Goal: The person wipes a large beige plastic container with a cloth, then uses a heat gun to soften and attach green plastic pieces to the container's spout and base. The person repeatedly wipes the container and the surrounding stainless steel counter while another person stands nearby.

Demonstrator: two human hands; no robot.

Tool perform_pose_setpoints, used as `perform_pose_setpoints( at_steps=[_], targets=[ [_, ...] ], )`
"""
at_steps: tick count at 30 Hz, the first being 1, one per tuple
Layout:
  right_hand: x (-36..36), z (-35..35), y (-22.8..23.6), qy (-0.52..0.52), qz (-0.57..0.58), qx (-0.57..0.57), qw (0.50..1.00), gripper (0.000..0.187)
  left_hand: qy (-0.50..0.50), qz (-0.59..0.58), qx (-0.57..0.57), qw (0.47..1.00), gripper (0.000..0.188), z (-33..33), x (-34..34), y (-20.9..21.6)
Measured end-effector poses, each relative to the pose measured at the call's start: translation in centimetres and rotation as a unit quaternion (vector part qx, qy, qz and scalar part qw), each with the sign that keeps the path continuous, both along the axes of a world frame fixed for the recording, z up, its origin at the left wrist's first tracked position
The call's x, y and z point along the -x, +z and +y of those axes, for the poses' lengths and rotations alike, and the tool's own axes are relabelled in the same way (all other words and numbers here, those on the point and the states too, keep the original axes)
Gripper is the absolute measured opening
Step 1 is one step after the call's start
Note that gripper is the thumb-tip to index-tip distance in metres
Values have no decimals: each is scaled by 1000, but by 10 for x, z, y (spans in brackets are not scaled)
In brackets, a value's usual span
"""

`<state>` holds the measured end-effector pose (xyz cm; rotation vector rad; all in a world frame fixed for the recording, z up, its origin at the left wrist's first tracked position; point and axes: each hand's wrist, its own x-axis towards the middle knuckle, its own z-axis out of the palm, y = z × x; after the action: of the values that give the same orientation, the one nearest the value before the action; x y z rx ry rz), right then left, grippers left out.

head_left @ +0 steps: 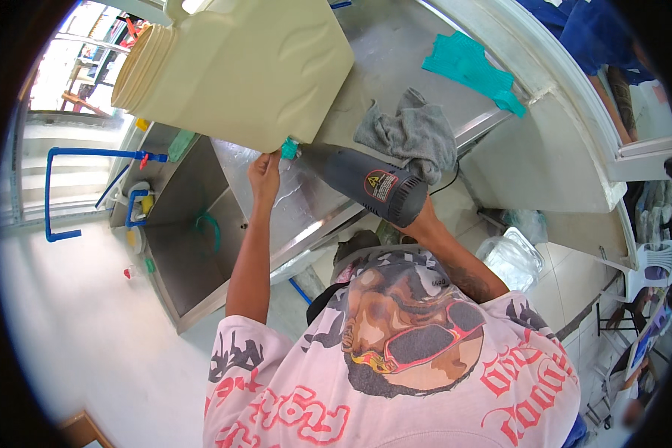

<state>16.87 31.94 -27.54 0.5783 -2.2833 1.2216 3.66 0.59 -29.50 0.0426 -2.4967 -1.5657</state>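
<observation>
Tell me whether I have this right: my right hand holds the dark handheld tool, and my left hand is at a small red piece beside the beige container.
Not quite: the head view shows that the small piece is teal, not red. The rest stands: your right hand holds the dark handheld tool, and your left hand is at that piece beside the beige container.

Forearms [251,257] forward, left grip [264,176] in pinch

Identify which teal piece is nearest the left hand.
The small teal piece at the left hand's fingers, by the jug. The big teal piece lies farther off, past the grey cloth.
</observation>
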Motion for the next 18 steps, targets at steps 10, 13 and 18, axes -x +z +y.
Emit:
perform_pose_setpoints(
  at_steps=[10,13,18],
  targets=[
    [-6,-15,37,-51,-6,-50,997,43,0,-77,-92,993,30,-11,-4,-8],
    [-7,-25,51,-71,-26,-36,996,49,-22,-3,-127,992,29,-18,-6,-7],
    [-8,-46,61,-81,-142,35,986,52,26,-22,-141,989,27,-48,-13,-12]
  ],
)
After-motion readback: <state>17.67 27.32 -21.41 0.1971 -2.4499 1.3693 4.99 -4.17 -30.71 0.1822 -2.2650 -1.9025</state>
